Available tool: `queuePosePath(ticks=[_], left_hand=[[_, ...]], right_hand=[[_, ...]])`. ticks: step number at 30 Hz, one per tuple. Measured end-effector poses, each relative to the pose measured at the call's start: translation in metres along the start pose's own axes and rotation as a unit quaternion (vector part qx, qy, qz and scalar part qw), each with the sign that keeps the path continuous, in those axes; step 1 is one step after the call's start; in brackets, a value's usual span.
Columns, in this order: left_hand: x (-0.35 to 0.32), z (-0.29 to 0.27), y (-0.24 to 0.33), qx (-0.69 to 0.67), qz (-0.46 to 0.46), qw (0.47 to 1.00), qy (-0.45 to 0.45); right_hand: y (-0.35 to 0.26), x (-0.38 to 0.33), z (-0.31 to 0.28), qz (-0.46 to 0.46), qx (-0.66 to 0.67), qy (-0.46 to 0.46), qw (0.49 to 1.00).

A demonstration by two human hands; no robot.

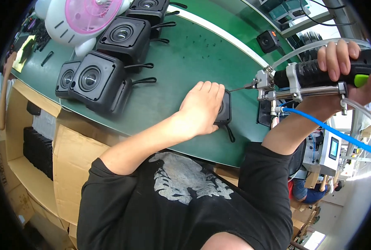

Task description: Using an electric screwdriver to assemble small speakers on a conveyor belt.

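Note:
My left hand [204, 107] lies over a small black box speaker [225, 109] on the green bench, its fingers wrapped across the top and hiding most of it. A strap loop [230, 134] sticks out from the speaker's near side. My right hand [339, 62] is closed round the black body of a power screwdriver [296, 79] with metal fittings, a green button and a blue air hose [331, 130]. The driver's thin bit [238, 88] points left at the speaker's upper corner, close to my left fingers; whether it touches a screw is hidden.
Several finished-looking black speakers [91, 79] with strap loops stand at the left of the green bench [164, 89]. Behind them is a white and pink fan [91, 14]. Small dark screws [200, 45] lie scattered farther back. An open cardboard box [77, 154] stands at the left; another speaker [268, 41] sits far right.

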State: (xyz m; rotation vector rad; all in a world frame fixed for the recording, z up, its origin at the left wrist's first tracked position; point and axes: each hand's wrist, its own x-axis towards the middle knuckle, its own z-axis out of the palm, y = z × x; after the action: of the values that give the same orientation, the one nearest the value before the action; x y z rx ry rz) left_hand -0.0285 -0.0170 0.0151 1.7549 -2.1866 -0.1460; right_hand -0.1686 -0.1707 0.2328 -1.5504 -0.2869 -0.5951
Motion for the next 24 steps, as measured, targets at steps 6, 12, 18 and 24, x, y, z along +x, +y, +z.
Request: queuePosePath(ticks=[6, 12, 18, 24], left_hand=[[0.0, 0.001, 0.0, -0.03, -0.004, 0.999, 0.013], [-0.002, 0.003, -0.001, -0.057, 0.0, 0.997, 0.046], [-0.002, 0.008, 0.0, -0.043, 0.007, 0.997, 0.069], [0.0, 0.002, 0.001, 0.005, -0.001, 0.999, 0.032]], right_hand=[[0.007, 0.003, -0.006, -0.004, -0.01, -0.036, 0.999], [0.032, -0.008, -0.003, 0.031, -0.021, 0.001, 0.999], [0.043, -0.023, 0.008, -0.009, 0.022, 0.04, 0.999], [-0.007, -0.016, 0.009, -0.021, -0.023, 0.054, 0.998]])
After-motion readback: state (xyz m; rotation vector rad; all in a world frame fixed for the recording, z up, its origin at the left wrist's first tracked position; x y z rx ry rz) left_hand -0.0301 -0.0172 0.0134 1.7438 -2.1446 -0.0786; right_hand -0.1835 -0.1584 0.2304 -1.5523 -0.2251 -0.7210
